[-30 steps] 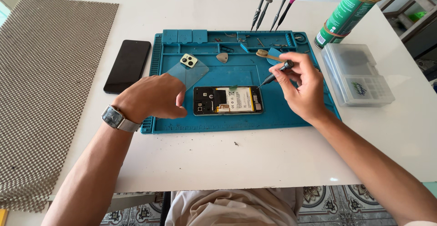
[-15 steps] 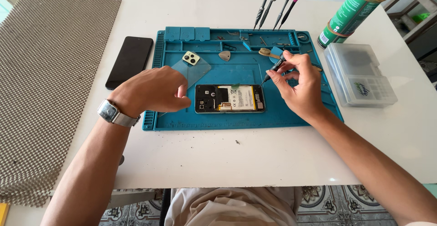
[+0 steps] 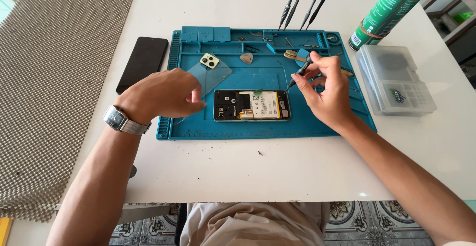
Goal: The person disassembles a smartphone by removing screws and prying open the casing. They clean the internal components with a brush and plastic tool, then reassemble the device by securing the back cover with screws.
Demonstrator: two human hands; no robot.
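Working an opened phone on a blue mat

Pinching a slim black screwdriver [image 3: 300, 72], the right hand [image 3: 325, 95] aims its tip at the opened black smartphone [image 3: 252, 106] lying on the blue silicone repair mat [image 3: 317, 122]. The left hand [image 3: 161, 95], fingers curled loosely and holding nothing, hovers by the phone's left end on the white worktop [image 3: 248, 166].

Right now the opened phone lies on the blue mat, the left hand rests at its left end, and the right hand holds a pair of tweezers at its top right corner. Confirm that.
Not quite. In the head view the right hand holds a small dark screwdriver, not tweezers, its tip at the opened phone's top right corner. The rest stands: the phone lies on the blue mat, the left hand at its left end.
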